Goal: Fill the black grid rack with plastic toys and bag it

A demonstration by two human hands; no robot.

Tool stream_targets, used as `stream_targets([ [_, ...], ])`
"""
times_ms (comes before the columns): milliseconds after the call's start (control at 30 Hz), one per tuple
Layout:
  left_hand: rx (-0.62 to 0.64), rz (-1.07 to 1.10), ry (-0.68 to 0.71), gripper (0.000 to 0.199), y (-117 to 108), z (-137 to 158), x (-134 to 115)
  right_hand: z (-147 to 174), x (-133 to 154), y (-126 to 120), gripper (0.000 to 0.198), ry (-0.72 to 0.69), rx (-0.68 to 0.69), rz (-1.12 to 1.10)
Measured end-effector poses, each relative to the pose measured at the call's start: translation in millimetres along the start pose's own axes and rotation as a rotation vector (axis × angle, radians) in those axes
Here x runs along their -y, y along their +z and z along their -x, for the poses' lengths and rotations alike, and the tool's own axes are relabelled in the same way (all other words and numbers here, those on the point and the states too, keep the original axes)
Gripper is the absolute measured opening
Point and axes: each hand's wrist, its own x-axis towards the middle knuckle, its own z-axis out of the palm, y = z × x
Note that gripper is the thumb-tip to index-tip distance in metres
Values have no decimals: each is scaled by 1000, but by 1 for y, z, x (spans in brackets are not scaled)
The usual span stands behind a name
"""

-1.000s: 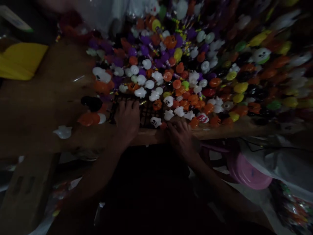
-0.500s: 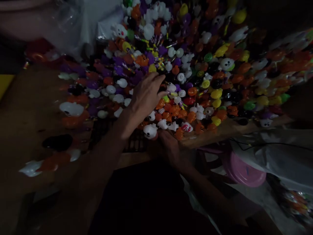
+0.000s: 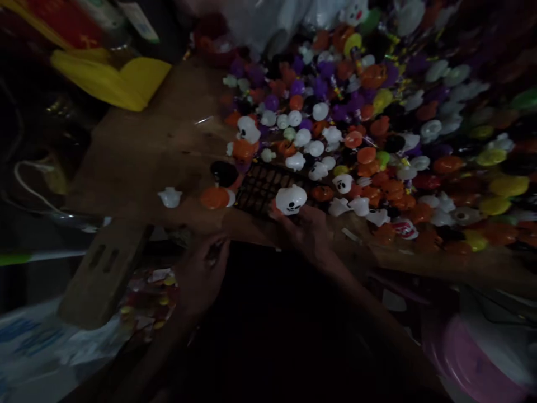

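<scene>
My right hand is closed round a small white skull-faced toy at the table's front edge, and a bit of orange shows beneath the skull. Just in front of the table edge, my left hand has curled fingers; whether anything sits in them is too dark to see. A black grid tray lies on the wood behind the held toy. To its left are an orange pumpkin toy, a black toy and a white ghost-like toy.
A large heap of small white, orange, purple and yellow toys covers the right of the wooden table. Yellow sheet material lies at the back left. Below are a slotted wooden board and a pink basin.
My left hand has drawn back from the heap to the table's front edge, its fingers now curled. The right hand still holds the skull toy. The view has swung left.
</scene>
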Motion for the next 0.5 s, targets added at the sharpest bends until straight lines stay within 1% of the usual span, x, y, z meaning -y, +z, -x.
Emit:
stream_targets([
  [67,-76,41,-111,21,3,-5,10,-7,-6,19,24,24,8,-2],
  [133,-115,103,-212,35,14,-14,14,-12,-11,30,21,8,21,18],
  [167,-108,147,-255,41,21,-19,15,-14,-12,34,19,-3,37,30],
  [233,-48,254,-325,44,36,-29,14,-16,-13,38,14,-17,72,57],
  [333,34,333,-336,41,54,-40,12,-16,-13,41,14,-9,105,97],
  [433,36,319,-306,36,62,-45,10,-16,-12,41,20,-20,107,138],
  [500,47,316,-301,36,64,-46,10,-16,-11,41,22,-57,110,197],
])
